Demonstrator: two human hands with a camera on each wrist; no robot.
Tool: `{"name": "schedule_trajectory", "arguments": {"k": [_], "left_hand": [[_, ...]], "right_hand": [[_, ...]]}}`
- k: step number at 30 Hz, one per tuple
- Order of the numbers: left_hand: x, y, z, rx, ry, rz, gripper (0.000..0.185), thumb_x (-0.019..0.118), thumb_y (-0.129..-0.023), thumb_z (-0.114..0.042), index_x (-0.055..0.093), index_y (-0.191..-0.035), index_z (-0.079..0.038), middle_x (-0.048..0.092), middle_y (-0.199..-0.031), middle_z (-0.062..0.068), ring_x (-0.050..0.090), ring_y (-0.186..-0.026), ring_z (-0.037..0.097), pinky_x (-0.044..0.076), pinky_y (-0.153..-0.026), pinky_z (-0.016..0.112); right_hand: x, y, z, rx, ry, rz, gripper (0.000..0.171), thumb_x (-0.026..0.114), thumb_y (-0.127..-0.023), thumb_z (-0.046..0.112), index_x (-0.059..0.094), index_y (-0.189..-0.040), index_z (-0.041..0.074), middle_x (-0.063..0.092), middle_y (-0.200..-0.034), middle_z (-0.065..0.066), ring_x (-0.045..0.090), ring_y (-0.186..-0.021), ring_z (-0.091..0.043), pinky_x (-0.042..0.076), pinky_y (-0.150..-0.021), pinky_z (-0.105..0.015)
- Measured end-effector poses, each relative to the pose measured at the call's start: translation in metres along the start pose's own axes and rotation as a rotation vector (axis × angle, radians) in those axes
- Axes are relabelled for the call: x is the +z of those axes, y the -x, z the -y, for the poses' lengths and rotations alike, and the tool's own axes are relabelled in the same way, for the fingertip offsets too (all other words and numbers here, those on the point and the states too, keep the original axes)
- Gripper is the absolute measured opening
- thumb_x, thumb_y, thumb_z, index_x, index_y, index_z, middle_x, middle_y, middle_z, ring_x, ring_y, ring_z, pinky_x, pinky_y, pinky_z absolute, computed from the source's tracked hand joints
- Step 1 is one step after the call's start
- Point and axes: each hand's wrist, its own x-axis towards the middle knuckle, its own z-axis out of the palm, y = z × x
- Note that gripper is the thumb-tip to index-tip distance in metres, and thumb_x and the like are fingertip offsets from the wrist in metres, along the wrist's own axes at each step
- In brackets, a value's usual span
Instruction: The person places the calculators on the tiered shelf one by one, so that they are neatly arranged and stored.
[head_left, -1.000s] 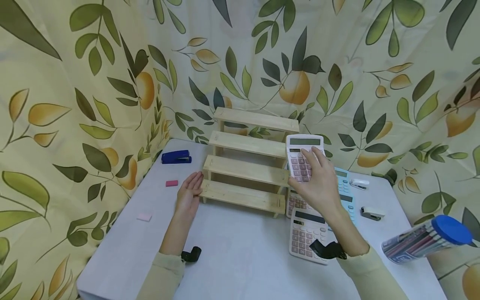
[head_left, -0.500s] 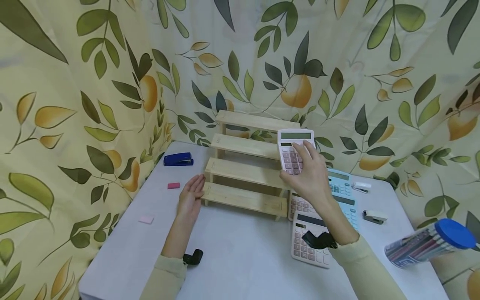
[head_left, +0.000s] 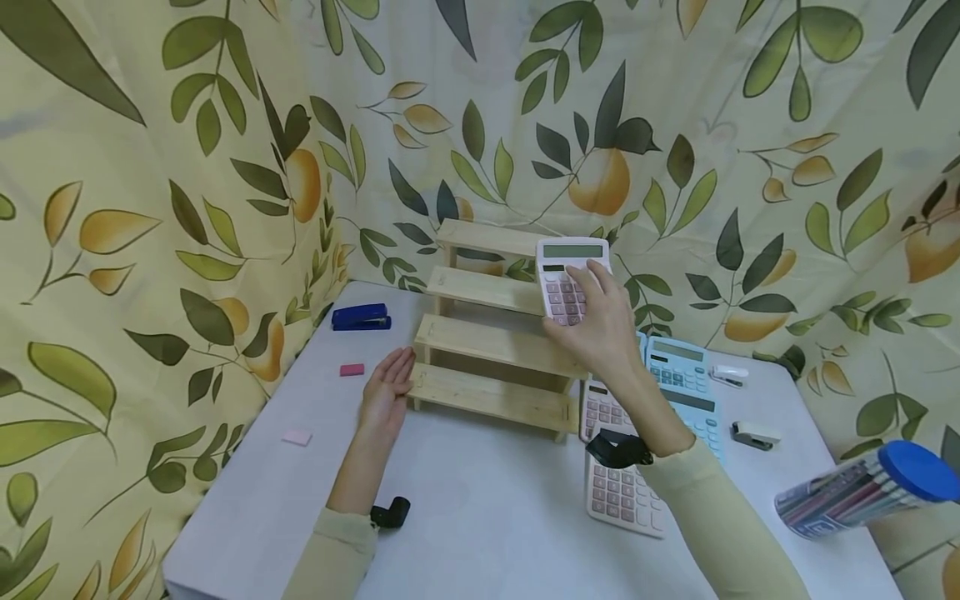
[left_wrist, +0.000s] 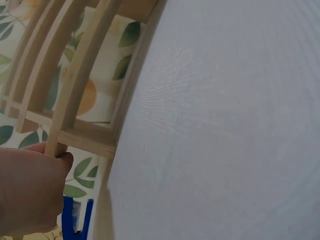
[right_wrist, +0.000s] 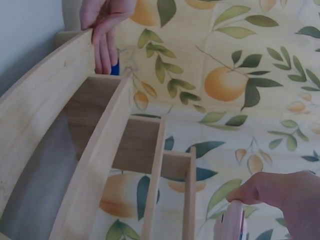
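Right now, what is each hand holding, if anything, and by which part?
Right hand: a pink calculator, by its keypad end; exact contact partly hidden. Left hand: the wooden rack, by the left end of its lowest shelf.

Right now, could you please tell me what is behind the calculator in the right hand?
In the head view, the wooden rack's top two tiers run behind the calculator, patterned curtain beyond; the tiers' right ends are covered, so cannot be seen.

Free passage over the tabletop (head_left: 480, 517) before the wooden rack (head_left: 495, 396), calculators (head_left: 621, 497) in the way rightward.
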Motion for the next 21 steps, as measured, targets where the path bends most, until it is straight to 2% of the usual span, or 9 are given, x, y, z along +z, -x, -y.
{"name": "schedule_trajectory", "arguments": {"k": [5,10,21], "left_hand": [[0.0,0.0,-0.001,0.002,0.01,0.001,0.074,0.029,-0.09,0.029,0.026,-0.16,0.005,0.032,-0.166,0.023,0.03,-0.156,0.031,0.025,-0.126,0.036],[0.0,0.0,0.0,-0.003,0.009,0.0,0.075,0.029,-0.09,0.03,0.026,-0.161,0.005,0.032,-0.166,0.023,0.029,-0.156,0.031,0.025,-0.126,0.036],[0.0,-0.001,-0.001,-0.011,-0.003,0.001,0.074,0.03,-0.091,0.03,0.026,-0.161,0.006,0.033,-0.166,0.022,0.031,-0.155,0.03,0.027,-0.125,0.035]], "right_hand": [[0.003,-0.008,0.007,-0.002,0.0,0.012,0.08,0.085,-0.078,0.03,0.054,-0.149,0.008,0.036,-0.164,-0.02,0.035,-0.147,-0.049,0.033,-0.113,-0.073],[0.004,-0.015,0.015,0.008,0.017,0.019,0.081,0.084,-0.078,0.031,0.053,-0.15,0.009,0.036,-0.164,-0.019,0.035,-0.147,-0.047,0.034,-0.113,-0.072],[0.012,-0.035,0.034,-0.002,0.006,0.018,0.082,0.083,-0.076,0.034,0.054,-0.149,0.01,0.037,-0.163,-0.017,0.038,-0.142,-0.05,0.032,-0.114,-0.069]]}}
